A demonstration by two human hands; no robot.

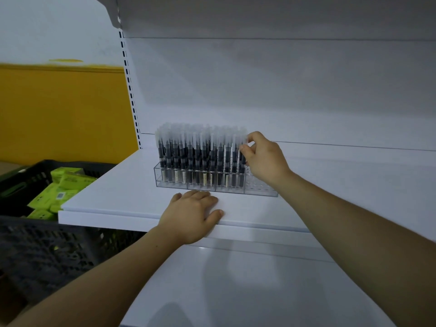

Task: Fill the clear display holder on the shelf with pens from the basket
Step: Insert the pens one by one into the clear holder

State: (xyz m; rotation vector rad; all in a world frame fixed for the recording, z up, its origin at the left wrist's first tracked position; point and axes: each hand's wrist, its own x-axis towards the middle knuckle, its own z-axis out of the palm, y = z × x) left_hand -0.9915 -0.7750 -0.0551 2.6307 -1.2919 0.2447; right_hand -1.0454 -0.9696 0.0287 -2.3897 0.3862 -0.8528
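White shelf: pens upright, caps up, in holder; right hand grip pinching end pen; left hand flat.

Head view, down onto shelf

You are standing in a shop aisle, facing white retail shelving with a slotted upright up and left of your left hand. Left of that hand a dark basket is holding green boxed stock.
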